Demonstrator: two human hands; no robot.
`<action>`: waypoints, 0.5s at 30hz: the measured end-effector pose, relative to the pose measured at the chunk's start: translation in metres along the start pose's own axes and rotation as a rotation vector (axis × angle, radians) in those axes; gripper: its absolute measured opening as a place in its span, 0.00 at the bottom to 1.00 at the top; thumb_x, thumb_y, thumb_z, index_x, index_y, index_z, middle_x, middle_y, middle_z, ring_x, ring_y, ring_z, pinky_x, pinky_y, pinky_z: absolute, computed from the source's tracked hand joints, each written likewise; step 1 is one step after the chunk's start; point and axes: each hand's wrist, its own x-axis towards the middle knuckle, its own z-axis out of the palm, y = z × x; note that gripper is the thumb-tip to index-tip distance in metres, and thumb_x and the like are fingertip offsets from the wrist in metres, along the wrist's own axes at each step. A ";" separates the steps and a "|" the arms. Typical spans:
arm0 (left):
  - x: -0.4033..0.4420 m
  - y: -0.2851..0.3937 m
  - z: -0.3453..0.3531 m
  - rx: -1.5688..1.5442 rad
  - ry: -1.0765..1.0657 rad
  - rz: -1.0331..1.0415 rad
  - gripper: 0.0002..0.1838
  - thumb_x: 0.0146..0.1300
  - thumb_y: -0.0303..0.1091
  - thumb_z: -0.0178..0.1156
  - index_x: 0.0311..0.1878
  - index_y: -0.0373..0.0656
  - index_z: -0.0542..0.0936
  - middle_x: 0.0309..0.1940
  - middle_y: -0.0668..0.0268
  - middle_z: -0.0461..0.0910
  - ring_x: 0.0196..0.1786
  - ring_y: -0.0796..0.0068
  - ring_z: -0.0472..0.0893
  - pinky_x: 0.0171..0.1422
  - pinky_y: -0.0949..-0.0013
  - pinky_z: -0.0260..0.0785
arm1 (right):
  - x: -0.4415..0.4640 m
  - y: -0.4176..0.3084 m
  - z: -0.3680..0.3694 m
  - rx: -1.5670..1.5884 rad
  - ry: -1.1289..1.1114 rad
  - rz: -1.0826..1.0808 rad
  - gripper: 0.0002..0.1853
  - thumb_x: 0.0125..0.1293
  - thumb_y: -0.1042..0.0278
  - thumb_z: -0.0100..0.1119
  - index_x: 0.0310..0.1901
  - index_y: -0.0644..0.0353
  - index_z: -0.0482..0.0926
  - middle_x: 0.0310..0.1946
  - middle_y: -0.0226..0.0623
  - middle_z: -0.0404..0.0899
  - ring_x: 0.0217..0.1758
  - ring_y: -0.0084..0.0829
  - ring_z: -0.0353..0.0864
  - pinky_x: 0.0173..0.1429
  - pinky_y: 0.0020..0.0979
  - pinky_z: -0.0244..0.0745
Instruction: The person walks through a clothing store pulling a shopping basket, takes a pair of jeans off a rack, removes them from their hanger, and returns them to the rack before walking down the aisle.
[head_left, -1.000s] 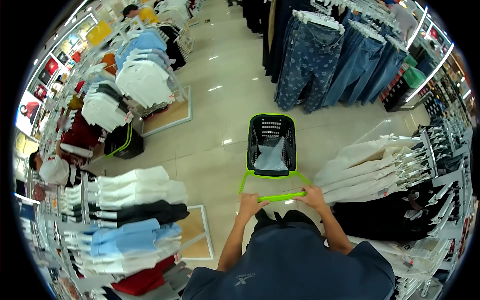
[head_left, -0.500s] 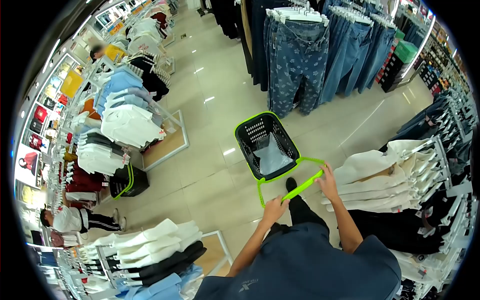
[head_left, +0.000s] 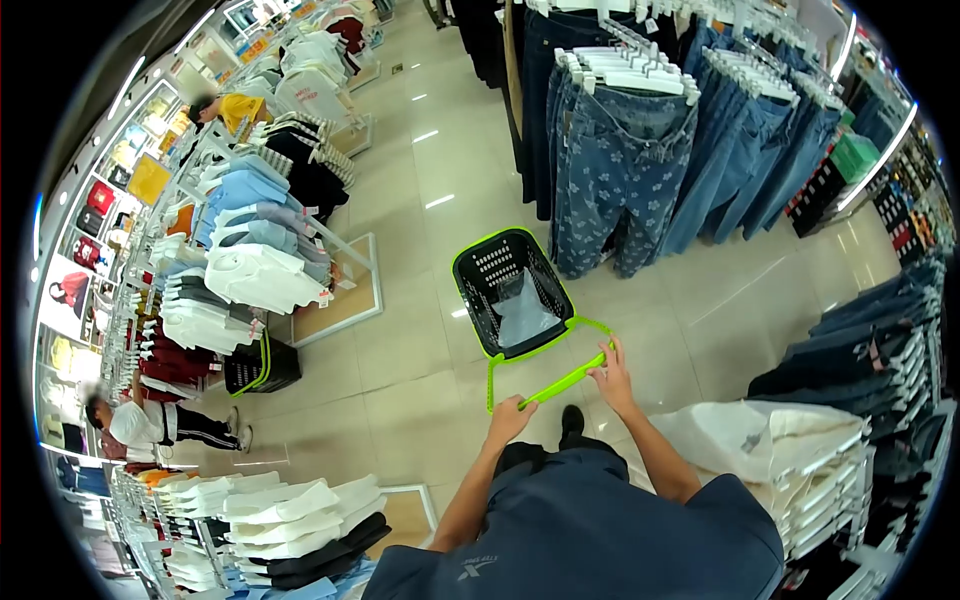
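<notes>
A black shopping basket with a green rim stands out in front of me over the tiled floor, tilted in view. Inside it lies a clear plastic bag with something pale in it. The basket's green handle reaches back to my body. My left hand is closed round the handle's left end. Round its right end are the fingers of my right hand.
Flowered jeans hang ahead on the right. White tops and a second black basket are on the left, near a person in white. Pale garments hang close on my right; another person in yellow is farther off.
The racks have shifted in view as I move forward, and the jeans appear nearer. The basket has moved slightly left in view. Both hands have kept hold of its handle.
</notes>
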 end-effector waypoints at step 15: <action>0.113 0.010 -0.044 0.012 0.015 0.016 0.24 0.56 0.53 0.60 0.34 0.36 0.81 0.30 0.45 0.80 0.38 0.44 0.79 0.43 0.52 0.71 | 0.109 0.000 0.029 0.142 0.066 0.004 0.29 0.57 0.74 0.63 0.60 0.61 0.65 0.69 0.44 0.52 0.45 0.37 0.77 0.46 0.32 0.76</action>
